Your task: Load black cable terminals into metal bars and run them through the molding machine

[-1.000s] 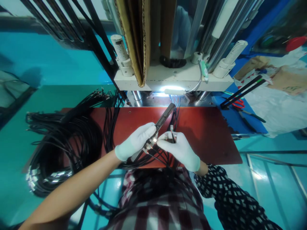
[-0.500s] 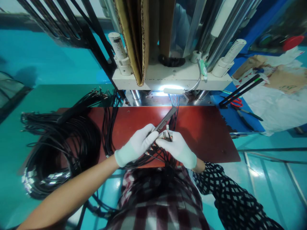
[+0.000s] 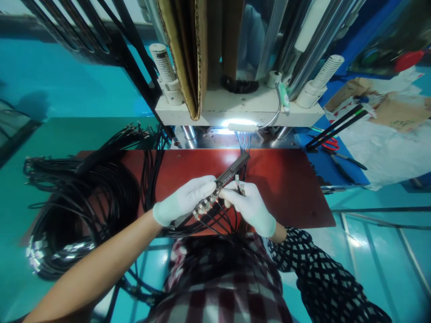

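A long dark metal bar with slots lies slantwise over the red-brown board. My left hand, in a white glove, grips it around the middle. Several metal cable connectors sit in a row along the bar's lower part, their black cables running down toward my lap. My gloved right hand is closed at the bar's right side, its fingertips at the row's upper end. Between its fingers are cable ends with small metal connectors, one pointing up.
A press machine with a lit lamp stands just beyond the board. Coiled black cables lie at the left. Pliers and red-handled scissors rest on a blue surface at the right. Cardboard leans against the machine.
My left hand has shifted left and its fingers have straightened along the bar, so the connector row shows. The bar has turned slightly flatter. My right fingertips have moved onto the bar's edge.
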